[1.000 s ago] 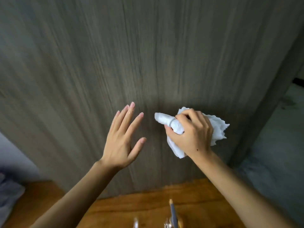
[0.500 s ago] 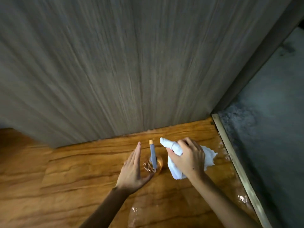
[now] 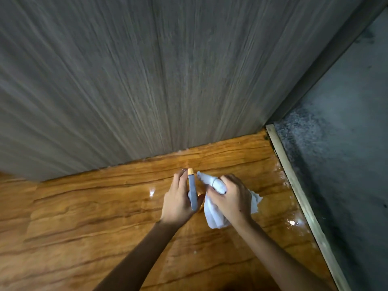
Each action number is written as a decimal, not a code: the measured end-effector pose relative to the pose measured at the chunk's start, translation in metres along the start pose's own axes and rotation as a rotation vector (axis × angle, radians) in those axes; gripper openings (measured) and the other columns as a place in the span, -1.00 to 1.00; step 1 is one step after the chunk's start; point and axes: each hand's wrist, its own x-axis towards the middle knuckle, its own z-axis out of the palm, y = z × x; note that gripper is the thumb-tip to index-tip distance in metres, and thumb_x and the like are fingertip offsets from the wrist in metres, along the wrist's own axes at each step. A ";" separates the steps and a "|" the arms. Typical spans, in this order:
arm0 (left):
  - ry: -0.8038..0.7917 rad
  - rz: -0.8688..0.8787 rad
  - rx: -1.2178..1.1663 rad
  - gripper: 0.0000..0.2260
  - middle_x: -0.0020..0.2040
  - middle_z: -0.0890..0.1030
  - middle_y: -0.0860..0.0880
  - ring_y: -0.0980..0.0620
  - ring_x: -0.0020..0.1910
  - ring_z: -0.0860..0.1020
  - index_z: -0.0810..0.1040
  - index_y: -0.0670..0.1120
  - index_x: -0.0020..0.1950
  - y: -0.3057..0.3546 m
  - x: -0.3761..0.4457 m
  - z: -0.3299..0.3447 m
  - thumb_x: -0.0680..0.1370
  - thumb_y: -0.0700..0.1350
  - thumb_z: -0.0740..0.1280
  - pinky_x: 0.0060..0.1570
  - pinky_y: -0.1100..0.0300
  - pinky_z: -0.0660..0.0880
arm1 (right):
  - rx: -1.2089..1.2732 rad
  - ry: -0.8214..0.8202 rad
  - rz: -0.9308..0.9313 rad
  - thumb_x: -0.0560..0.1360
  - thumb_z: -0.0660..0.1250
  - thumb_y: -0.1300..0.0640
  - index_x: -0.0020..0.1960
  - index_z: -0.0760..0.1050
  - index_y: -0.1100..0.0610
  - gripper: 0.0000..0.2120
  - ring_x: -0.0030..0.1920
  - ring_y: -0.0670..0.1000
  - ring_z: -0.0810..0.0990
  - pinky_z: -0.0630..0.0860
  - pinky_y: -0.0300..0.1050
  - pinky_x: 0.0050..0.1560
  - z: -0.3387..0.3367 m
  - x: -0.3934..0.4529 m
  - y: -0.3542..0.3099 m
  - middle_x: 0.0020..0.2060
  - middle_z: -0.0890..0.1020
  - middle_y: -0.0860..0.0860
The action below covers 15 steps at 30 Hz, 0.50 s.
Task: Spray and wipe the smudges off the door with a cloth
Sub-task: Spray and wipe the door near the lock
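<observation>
Your left hand (image 3: 178,201) is low in the middle of the frame, with its fingers and thumb curled round the spray bottle (image 3: 192,191). You can see the bottle's long blue-grey top with a small orange tip (image 3: 190,170) pointing up the frame toward the door. A bit of orange shows under your palm. It looks like the bottle's body, but it is too hidden to be sure. No label or writing can be read on the bottle.

Your right hand (image 3: 232,200) is just beside the left one, a little to the right. Its fingers are curled tight round a white cloth (image 3: 216,215). One rolled end of the cloth pokes out toward the bottle's tip, and the rest hangs out below and to the right of your hand.

The door (image 3: 157,80) fills the top of the frame. It is grey-brown with long wood lines. Its bottom edge meets the shiny orange wood-look floor (image 3: 84,227) just above your hands. A pale strip (image 3: 298,194) runs down the right side, with a dark grey speckled floor (image 3: 346,164) past it.
</observation>
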 end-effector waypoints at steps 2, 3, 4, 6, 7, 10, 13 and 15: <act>0.004 -0.018 -0.011 -0.38 0.29 0.37 -0.01 -0.04 0.06 0.52 0.31 -0.13 0.39 0.005 0.004 0.001 0.43 0.17 0.27 -0.30 0.21 0.36 | 0.009 -0.027 0.010 0.32 0.28 -0.11 -0.40 0.29 -0.01 -0.74 -0.39 -0.03 0.47 0.30 -0.20 -0.41 0.002 -0.001 -0.002 -0.43 0.47 -0.11; 0.001 -0.026 -0.015 -0.40 0.28 0.39 -0.02 -0.02 0.03 0.51 0.32 -0.14 0.39 0.007 0.006 0.001 0.45 0.16 0.28 -0.31 0.21 0.34 | 0.017 -0.036 0.017 0.32 0.28 -0.11 -0.41 0.30 0.00 -0.73 -0.39 -0.03 0.48 0.31 -0.20 -0.41 0.002 -0.001 -0.003 -0.43 0.48 -0.11; -0.007 -0.034 -0.020 -0.41 0.26 0.40 -0.03 -0.02 0.00 0.51 0.32 -0.15 0.39 0.010 0.008 -0.001 0.47 0.15 0.29 -0.32 0.21 0.32 | 0.025 -0.042 0.023 0.32 0.27 -0.12 -0.41 0.30 0.00 -0.73 -0.39 -0.04 0.47 0.30 -0.20 -0.41 0.000 0.000 -0.005 -0.42 0.48 -0.11; -0.011 -0.044 -0.023 -0.38 0.21 0.43 -0.03 -0.03 -0.09 0.53 0.32 -0.16 0.40 0.017 0.011 -0.011 0.47 0.18 0.26 -0.35 0.20 0.31 | 0.031 -0.057 0.029 0.32 0.28 -0.13 -0.41 0.28 0.00 -0.72 -0.39 -0.05 0.47 0.26 -0.20 -0.40 -0.009 0.008 -0.013 -0.42 0.47 -0.11; 0.003 -0.056 -0.027 -0.39 0.17 0.44 -0.03 -0.04 -0.13 0.55 0.32 -0.16 0.40 0.025 0.015 -0.020 0.46 0.17 0.26 -0.37 0.19 0.31 | 0.027 -0.065 0.031 0.32 0.30 -0.12 -0.41 0.27 0.01 -0.70 -0.39 -0.04 0.46 0.24 -0.20 -0.40 -0.018 0.014 -0.019 -0.43 0.46 -0.12; 0.041 -0.121 -0.055 -0.45 0.11 0.46 -0.05 -0.13 -0.11 0.57 0.34 -0.15 0.34 0.058 0.029 -0.058 0.43 -0.01 0.41 -0.33 0.15 0.35 | 0.016 -0.099 0.059 0.35 0.38 -0.08 -0.40 0.28 0.02 -0.66 -0.37 -0.01 0.48 0.23 -0.17 -0.38 -0.058 0.038 -0.047 -0.41 0.46 -0.12; 0.051 -0.130 -0.060 -0.45 0.16 0.46 -0.06 -0.14 -0.05 0.56 0.34 -0.14 0.35 0.115 0.042 -0.119 0.41 -0.14 0.45 -0.28 0.13 0.39 | 0.043 -0.112 0.094 0.38 0.45 -0.07 -0.39 0.32 0.01 -0.64 -0.37 -0.06 0.43 0.24 -0.17 -0.40 -0.125 0.063 -0.094 -0.39 0.52 -0.08; 0.049 -0.110 -0.062 -0.46 0.17 0.45 -0.05 -0.13 -0.08 0.56 0.34 -0.13 0.33 0.160 0.043 -0.166 0.41 -0.14 0.45 -0.30 0.12 0.41 | 0.032 -0.096 0.084 0.37 0.47 -0.05 -0.39 0.33 -0.01 -0.65 -0.39 -0.10 0.37 0.18 -0.30 -0.44 -0.178 0.073 -0.133 -0.41 0.52 -0.09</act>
